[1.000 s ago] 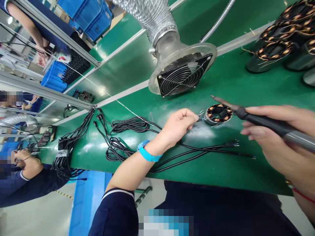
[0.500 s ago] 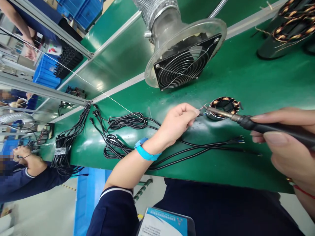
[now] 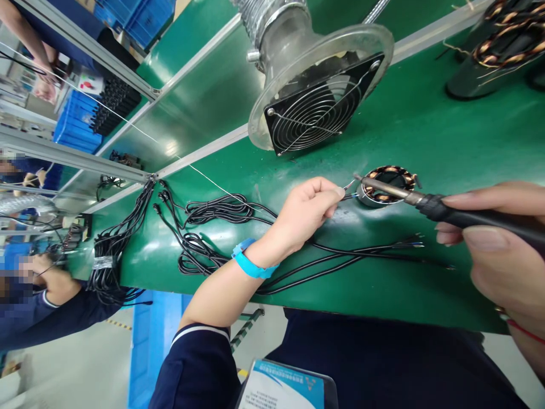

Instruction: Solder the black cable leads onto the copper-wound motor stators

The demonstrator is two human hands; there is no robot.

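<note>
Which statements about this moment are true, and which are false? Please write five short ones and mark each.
1. The right hand holds a soldering iron. True.
2. The left hand is empty. False: it pinches thin wires.
3. A fan is farther from the person than the copper-wound ring. True.
4. The left wrist wears something red. False: it wears a blue band.
5. Black cables lie on the green table. True.
</note>
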